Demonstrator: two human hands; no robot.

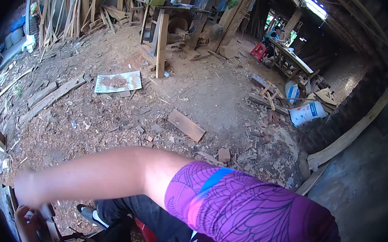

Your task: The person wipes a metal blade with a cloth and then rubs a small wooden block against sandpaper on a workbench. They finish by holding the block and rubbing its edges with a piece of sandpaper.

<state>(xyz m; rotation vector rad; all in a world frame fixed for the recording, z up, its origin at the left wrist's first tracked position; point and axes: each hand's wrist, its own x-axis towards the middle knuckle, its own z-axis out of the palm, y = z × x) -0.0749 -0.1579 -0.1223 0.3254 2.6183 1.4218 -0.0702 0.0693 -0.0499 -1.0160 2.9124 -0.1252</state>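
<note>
My right arm, in a purple patterned sleeve [247, 199], reaches across to the left edge of the head view. My right hand [24, 186] is smeared by motion, and its fingers cannot be made out. Just below it, my left hand [26, 217] has bent fingers beside a dark metal frame [51, 225]. What the left fingers hold, if anything, is too small and dim to tell. The frame stands close to my dark-trousered legs [156, 221], with a bit of a red seat [146, 231] between them.
A loose board [186, 125] and a pale sheet [117, 82] lie on the chip-covered ground. A wooden workbench [162, 45] stands ahead. White sacks [308, 113] lie at right, near a long bench [292, 57] where a person [277, 33] sits.
</note>
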